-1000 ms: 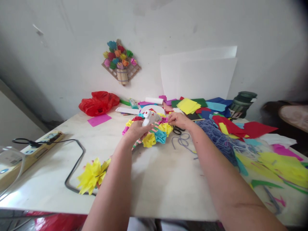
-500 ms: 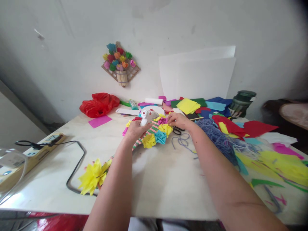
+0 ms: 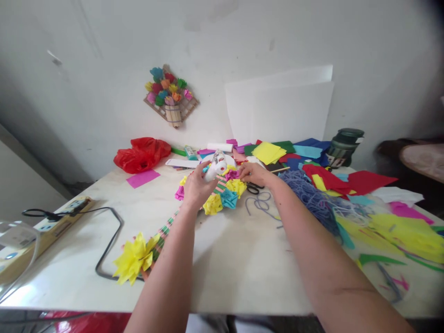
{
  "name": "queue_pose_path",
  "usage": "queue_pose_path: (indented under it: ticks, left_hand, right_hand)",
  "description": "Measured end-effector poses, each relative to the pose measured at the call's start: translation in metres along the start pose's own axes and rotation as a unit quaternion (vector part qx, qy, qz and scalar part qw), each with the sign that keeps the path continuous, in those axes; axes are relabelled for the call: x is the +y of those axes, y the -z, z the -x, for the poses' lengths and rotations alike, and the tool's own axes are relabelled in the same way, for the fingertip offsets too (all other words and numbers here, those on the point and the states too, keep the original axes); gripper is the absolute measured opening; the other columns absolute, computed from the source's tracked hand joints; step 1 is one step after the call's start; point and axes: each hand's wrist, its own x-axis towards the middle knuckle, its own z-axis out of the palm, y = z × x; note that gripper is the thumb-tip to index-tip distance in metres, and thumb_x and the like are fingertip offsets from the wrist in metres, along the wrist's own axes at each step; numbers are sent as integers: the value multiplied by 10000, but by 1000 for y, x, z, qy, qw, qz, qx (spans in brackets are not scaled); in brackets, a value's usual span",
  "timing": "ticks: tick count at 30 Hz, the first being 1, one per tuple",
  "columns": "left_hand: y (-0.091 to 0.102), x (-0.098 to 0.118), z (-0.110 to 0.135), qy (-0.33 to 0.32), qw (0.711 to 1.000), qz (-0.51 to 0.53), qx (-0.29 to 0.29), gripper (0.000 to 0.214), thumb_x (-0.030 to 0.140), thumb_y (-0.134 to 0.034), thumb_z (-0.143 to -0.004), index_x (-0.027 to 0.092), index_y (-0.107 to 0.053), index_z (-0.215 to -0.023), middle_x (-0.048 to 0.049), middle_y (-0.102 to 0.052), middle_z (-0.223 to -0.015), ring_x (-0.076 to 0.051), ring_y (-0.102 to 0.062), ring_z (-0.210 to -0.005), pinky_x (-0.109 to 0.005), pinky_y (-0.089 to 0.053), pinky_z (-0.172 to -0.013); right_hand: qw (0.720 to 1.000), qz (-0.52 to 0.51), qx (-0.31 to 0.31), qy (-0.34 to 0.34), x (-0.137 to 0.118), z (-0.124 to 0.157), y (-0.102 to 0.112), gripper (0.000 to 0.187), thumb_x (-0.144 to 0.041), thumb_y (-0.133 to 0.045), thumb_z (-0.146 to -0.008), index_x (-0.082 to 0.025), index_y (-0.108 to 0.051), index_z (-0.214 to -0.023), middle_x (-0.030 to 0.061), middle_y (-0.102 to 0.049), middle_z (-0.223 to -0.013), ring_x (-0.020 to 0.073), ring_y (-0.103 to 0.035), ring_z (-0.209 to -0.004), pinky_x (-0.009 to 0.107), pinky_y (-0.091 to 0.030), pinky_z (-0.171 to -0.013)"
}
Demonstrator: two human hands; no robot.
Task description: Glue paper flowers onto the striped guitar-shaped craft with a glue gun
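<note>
My left hand (image 3: 196, 185) is closed round a white glue bottle (image 3: 217, 163), tilted with its nozzle over a cluster of crumpled paper flowers (image 3: 225, 192) in yellow, blue and pink. The flowers sit on a frame of pink and green striped sticks (image 3: 166, 226). My right hand (image 3: 255, 174) rests on the right side of the cluster, fingers pinched on a pink flower (image 3: 231, 175). A large yellow paper flower (image 3: 133, 258) lies near the table's front edge by my left forearm.
Black scissors (image 3: 255, 188) and purple yarn (image 3: 312, 196) lie right of the flowers, beyond them coloured paper sheets (image 3: 347, 180). A red plastic bag (image 3: 140, 152), a power strip (image 3: 55, 217) with black cable, a dark jar (image 3: 343, 148), and a flower wall piece (image 3: 169, 95) are around.
My left hand lifted the glue bottle a little higher and further back over the flowers. The view shifted slightly left and down. My right hand stayed on the cluster.
</note>
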Motion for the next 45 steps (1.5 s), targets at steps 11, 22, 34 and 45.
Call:
queue_pose_path:
  ticks: [11,22,34,45]
  left_hand:
    - [-28,12,-15,81,994,-78,-7,620,359,-613,-691,249,-465,-1283,-53,-669,-1000,-245,-603,-970,-316,-454,-777]
    - [-31,-9,-26,82,983,-166,-12,693,410,-584,-727,252,-352,-1361,-85,-666,-1048,-273,-595,-998,-319,-443,-750]
    - [-37,-13,-24,69,980,-183,-37,730,443,-569,-749,248,-284,-1393,-102,-662,-1044,-263,-619,-956,-294,-444,-709]
    - [-35,-12,-21,62,983,-169,-39,713,439,-565,-755,247,-295,-1386,-100,-663,-1040,-249,-627,-935,-289,-444,-713]
  right_hand:
    - [999,-6,-28,16,8,-1,0,123,-92,-644,-603,-163,-726,-661,47,-654,-831,152,-588,-765,267,-460,-740]
    - [998,10,-51,24,1,1,5,108,-122,-641,-621,-160,-730,-668,58,-639,-866,153,-574,-782,274,-457,-742]
    - [998,17,-63,-8,-8,5,10,163,-88,-598,-675,-132,-735,-751,79,-651,-897,126,-582,-730,235,-465,-672]
    - [997,37,-67,7,-6,7,18,81,-116,-643,-640,-140,-719,-638,78,-670,-821,137,-586,-758,220,-446,-698]
